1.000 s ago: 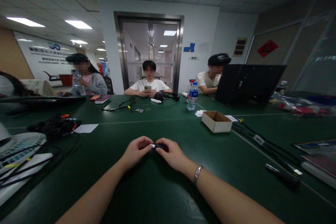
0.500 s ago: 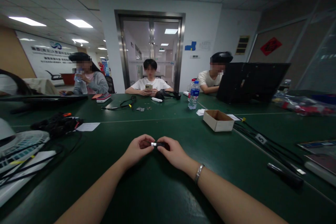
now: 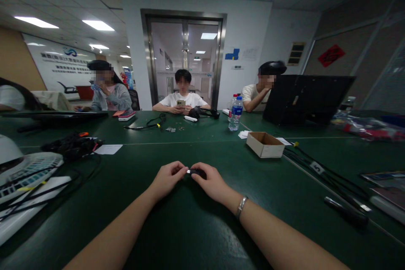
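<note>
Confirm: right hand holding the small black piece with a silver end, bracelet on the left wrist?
Not quite: the bracelet is on the right wrist in the head view. The right hand does hold the small black piece.

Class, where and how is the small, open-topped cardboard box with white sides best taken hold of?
Probably by the near wall of the small, open-topped, white-sided cardboard box, coming from above on the near side: thumb outside, fingers inside. Its opening faces up, leaving the thin rim exposed. The nearer right hand grips a small black silver-tipped piece.
</note>
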`<state>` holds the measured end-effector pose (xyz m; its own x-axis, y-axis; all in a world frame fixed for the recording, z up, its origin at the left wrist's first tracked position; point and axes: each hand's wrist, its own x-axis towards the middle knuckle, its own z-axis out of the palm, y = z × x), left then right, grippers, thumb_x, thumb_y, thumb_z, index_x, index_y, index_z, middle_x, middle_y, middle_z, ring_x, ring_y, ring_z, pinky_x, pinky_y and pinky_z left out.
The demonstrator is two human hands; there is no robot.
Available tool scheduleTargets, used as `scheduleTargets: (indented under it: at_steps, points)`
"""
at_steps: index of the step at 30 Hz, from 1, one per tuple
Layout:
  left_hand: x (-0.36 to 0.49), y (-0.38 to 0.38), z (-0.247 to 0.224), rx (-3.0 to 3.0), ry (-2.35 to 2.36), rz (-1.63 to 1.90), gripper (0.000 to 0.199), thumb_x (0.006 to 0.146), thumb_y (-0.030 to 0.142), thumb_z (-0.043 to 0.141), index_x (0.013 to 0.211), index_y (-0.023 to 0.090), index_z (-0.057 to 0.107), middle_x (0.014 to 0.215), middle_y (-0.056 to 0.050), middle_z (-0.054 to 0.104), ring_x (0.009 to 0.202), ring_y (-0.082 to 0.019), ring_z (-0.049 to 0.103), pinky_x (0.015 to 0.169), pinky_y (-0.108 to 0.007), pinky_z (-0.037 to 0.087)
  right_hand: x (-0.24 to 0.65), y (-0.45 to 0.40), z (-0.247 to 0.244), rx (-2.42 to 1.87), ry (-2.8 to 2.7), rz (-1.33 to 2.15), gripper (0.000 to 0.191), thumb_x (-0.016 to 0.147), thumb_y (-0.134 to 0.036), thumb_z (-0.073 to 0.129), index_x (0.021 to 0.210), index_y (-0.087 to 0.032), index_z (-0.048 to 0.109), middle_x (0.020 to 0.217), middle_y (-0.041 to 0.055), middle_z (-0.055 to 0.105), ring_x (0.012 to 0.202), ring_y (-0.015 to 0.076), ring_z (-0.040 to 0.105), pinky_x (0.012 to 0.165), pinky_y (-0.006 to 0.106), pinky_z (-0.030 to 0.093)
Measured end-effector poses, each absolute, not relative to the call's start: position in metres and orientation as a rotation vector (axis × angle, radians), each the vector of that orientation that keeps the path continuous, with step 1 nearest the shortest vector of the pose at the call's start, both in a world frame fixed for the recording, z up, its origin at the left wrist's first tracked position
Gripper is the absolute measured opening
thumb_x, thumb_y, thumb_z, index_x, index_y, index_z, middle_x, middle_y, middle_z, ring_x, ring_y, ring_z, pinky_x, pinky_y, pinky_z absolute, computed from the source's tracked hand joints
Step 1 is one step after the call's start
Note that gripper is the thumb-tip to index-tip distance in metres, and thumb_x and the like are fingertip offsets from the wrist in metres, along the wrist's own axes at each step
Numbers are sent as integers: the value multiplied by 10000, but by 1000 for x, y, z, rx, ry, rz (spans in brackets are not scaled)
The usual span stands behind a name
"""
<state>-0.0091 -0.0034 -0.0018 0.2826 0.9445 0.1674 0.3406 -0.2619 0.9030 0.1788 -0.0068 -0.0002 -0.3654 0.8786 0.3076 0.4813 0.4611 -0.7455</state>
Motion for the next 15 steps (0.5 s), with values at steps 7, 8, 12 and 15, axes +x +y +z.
scheduleTargets:
  at_steps: [7, 8, 12, 15]
  points:
    - [-10, -3, -4, 1847, 1299, 989, 400, 835, 535, 448, 768, 184, 628, 719, -10, 600, 684, -167, 564, 653, -283, 426, 178, -9, 3, -1124, -2013, 734, 189, 827, -234, 561, 991, -194, 647, 927, 33, 650, 833, 158, 580, 762, 279, 451]
    - [-10, -3, -5, 1798, 1251, 1002, 365, 833, 516, 467, 857, 188, 626, 773, -16, 617, 719, -171, 581, 675, -289, 442, 178, -9, 3, -1122, -2012, 732, 188, 827, -232, 561, 990, -194, 646, 924, 32, 650, 831, 157, 580, 762, 278, 450]
    - [-11, -2, -5, 1685, 1016, 1017, 366, 754, 368, 643, 1072, 210, 556, 983, -49, 627, 901, -189, 604, 791, -315, 476, 178, -7, 0, -1116, -2011, 727, 193, 822, -229, 567, 995, -193, 645, 930, 34, 651, 840, 160, 581, 765, 279, 446]
    - [-12, -2, -4, 1691, 951, 1005, 347, 708, 278, 691, 1025, 198, 573, 987, -55, 623, 921, -193, 606, 822, -324, 477, 179, -5, -3, -1101, -2007, 723, 194, 821, -229, 568, 997, -193, 643, 933, 35, 649, 844, 159, 580, 764, 276, 442]
